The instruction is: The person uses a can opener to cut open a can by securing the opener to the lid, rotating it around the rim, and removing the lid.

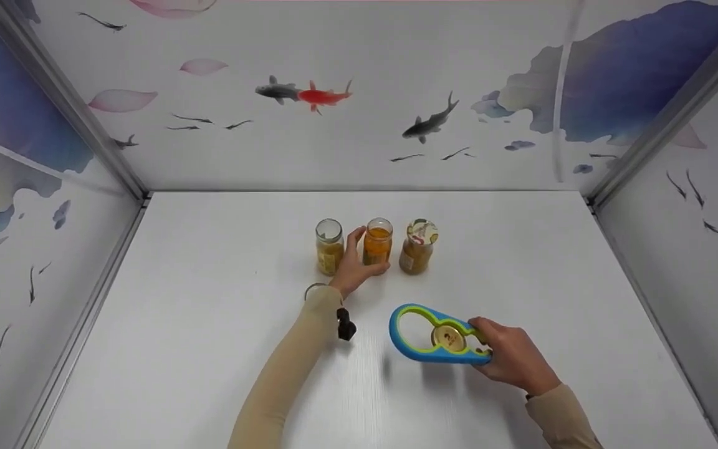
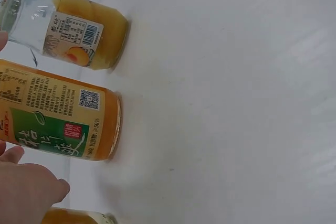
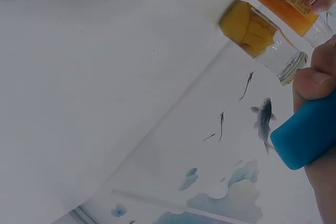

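My left hand [image 1: 354,269] is at the middle glass jar [image 1: 378,248], its thumb and fingers on either side of it. This jar has an orange filling, a green-and-cream label [image 2: 50,111] and an uncovered mouth. To its left stands another lidless jar [image 1: 329,252] with yellow contents. A third jar [image 1: 416,257], on the right, wears a patterned lid [image 1: 422,231]. Nearer the front, my right hand [image 1: 515,355] grips a blue jar opener [image 1: 399,340] with a lime-green lining by one end. A gold lid [image 1: 448,338] sits within the opener's frame.
The three jars stand in a row on a white table [image 1: 209,312]. Behind it rises a wall panel [image 1: 359,149] painted with fish and petals. Side panels [image 1: 670,237] close in the table at left and right.
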`<state>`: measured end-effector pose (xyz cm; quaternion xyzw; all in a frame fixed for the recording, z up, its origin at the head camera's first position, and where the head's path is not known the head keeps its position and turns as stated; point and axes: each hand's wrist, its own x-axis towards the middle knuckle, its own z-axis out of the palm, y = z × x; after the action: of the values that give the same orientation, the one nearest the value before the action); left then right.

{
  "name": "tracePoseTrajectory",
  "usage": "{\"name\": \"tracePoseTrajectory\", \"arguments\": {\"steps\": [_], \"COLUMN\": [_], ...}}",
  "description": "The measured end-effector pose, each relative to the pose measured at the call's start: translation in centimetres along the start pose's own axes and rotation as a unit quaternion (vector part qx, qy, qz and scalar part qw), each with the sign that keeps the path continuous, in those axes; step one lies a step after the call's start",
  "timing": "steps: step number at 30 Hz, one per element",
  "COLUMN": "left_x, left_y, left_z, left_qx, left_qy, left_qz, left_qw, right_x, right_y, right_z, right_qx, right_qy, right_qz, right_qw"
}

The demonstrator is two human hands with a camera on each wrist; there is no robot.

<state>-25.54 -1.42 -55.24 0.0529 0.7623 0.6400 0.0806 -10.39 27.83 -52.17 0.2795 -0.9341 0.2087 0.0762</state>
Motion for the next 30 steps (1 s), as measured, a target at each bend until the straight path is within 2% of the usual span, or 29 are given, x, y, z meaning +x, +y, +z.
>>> {"name": "tracePoseTrajectory", "arguments": {"steps": [2,6,10,13,18,20,22,27,30], "left_x": [-0.4,-1.3,-2.2,-3.2,-5.2,-5.8,-6.1,-6.3,-6.7], "left_y": [0.2,0.6,0.5,1.1,2.4,2.2,1.4,-1.0,-1.5], "left_z": [-0.1,-0.2,-0.4,-0.9,-1.6,-1.7,-1.8,-1.5,-1.2], "left_qx": [0.004,0.008,0.014,0.014,0.009,0.005,-0.009,-0.02,-0.028], "left_qy": [-0.006,-0.017,-0.027,-0.044,-0.075,-0.082,-0.089,-0.095,-0.105], "left_qz": [0.016,0.028,0.018,0.003,0.015,0.022,0.02,-0.001,-0.007], "left_qw": [0.9998,0.9994,0.9994,0.9989,0.9971,0.9963,0.9958,0.9953,0.994], "right_x": [-0.1,-0.1,-0.1,0.0,0.2,0.2,0.2,0.4,0.5], "right_y": [0.0,0.0,0.0,-0.1,0.0,0.0,0.1,0.0,-0.1], "right_z": [0.1,0.2,0.3,0.4,0.3,0.4,0.4,0.5,0.6], "right_qx": [0.002,0.006,0.003,0.003,-0.001,-0.003,-0.004,-0.008,-0.006], "right_qy": [-0.001,-0.003,-0.008,-0.01,-0.003,-0.001,0.002,0.003,0.005], "right_qz": [0.001,0.004,0.006,0.007,0.005,0.003,0.002,0.0,-0.002], "right_qw": [1.0,1.0,1.0,1.0,1.0,1.0,1.0,1.0,1.0]}}
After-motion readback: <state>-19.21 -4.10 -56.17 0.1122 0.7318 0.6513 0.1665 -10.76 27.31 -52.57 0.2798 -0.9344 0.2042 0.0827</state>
